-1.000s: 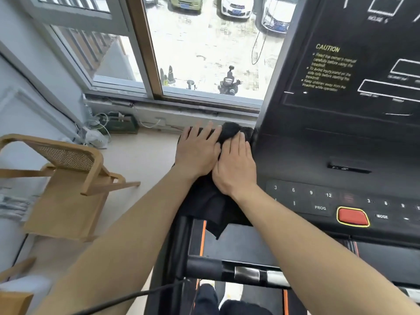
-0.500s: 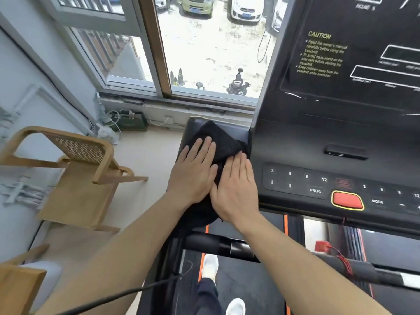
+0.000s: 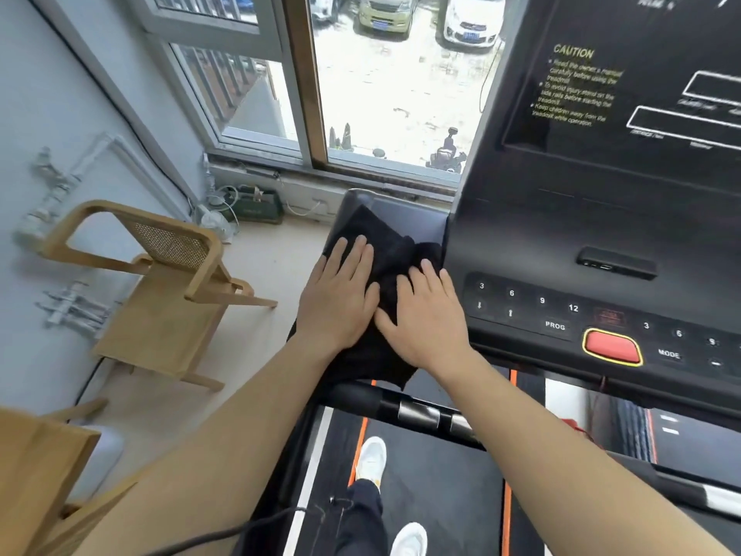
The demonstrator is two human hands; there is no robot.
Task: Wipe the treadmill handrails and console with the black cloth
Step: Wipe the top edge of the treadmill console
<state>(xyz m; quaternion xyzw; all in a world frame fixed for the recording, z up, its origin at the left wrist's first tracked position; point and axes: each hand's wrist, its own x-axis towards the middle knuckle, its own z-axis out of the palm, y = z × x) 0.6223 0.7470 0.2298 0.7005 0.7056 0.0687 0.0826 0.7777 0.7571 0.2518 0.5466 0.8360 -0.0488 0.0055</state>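
Observation:
The black cloth (image 3: 391,250) lies spread on the left wing (image 3: 405,212) of the treadmill console. My left hand (image 3: 341,302) presses flat on the cloth's left part, fingers together and pointing away. My right hand (image 3: 427,315) presses flat on its right part, right beside the console's button panel (image 3: 561,315). The cloth's near end hangs over the wing's edge above the black handrail bar (image 3: 401,407) with its metal sensor plates. The dark console screen (image 3: 641,94) rises at the upper right.
A red stop button (image 3: 611,347) sits on the panel to the right of my hands. A wooden cane-backed chair (image 3: 160,290) stands on the floor to the left, under the window (image 3: 361,94). Below, my white shoes (image 3: 371,459) stand on the treadmill belt.
Both hands have slid the cloth back toward me along the console's left wing, uncovering its far end. The view has shifted downward, showing more belt and handrail.

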